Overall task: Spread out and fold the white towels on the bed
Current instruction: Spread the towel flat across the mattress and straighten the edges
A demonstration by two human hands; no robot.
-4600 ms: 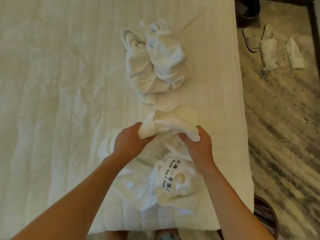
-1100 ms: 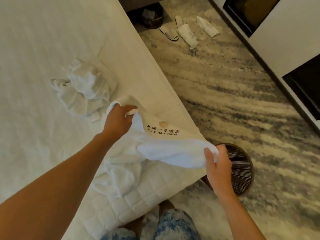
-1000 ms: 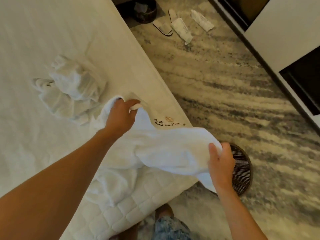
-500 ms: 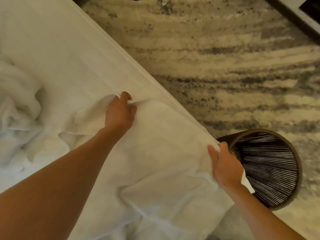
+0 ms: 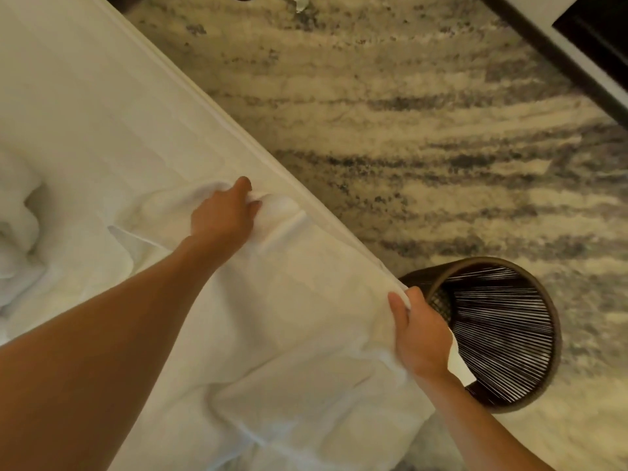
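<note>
A white towel (image 5: 306,300) lies spread along the right edge of the white bed (image 5: 102,113), still wrinkled near me. My left hand (image 5: 224,219) pinches its far corner against the mattress. My right hand (image 5: 421,338) grips the near corner at the bed's edge, with a flap of towel hanging below the hand. A second pile of crumpled white towels (image 5: 17,232) sits at the left border, partly cut off.
A dark round wicker basket (image 5: 492,334) stands on the floor right beside the bed corner, under my right hand. Streaked grey and beige carpet (image 5: 407,130) fills the right side. Dark furniture (image 5: 594,45) runs along the top right.
The towel went from held up bunched to laid out flat on the bed. Both hands pulled apart along the bed's edge, and the view tilted down toward the basket.
</note>
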